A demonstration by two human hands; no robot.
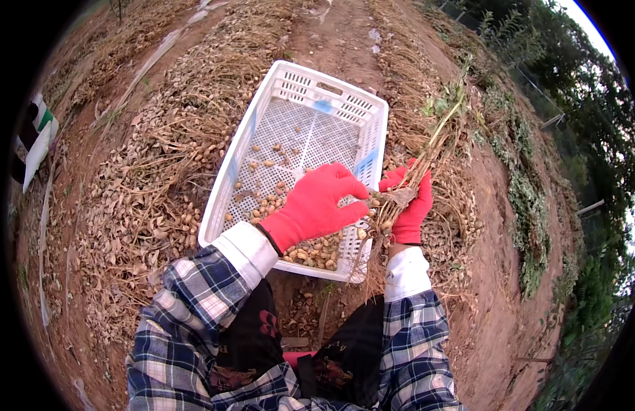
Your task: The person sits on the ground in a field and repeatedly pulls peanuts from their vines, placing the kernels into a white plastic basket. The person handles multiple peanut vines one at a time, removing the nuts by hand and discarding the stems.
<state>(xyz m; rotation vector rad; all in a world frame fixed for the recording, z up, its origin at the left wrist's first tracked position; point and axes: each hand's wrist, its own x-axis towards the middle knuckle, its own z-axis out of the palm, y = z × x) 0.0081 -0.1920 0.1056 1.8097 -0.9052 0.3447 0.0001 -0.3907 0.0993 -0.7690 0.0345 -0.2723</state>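
Observation:
My right hand [415, 205], in a red glove, grips a bundle of dried peanut plants [433, 144] at the crate's right side. The stems slant up and away, and the roots hang down with several peanuts [361, 234] on them. My left hand [317, 205], also gloved in red, reaches across the crate. Its thumb and forefinger are bent at the peanuts on the roots; whether they pinch one is hidden. Below lies a white plastic crate [292, 266] with a slotted wall and mesh floor. Loose peanuts [312, 255] are heaped at its near end, with others scattered farther up.
Rows of dried peanut plants [137, 205] with pods lie on both sides of the crate. Bare reddish soil [502, 231] runs along the right, beside green foliage [528, 205]. A white object [37, 154] stands at the far left. My knees flank the crate's near end.

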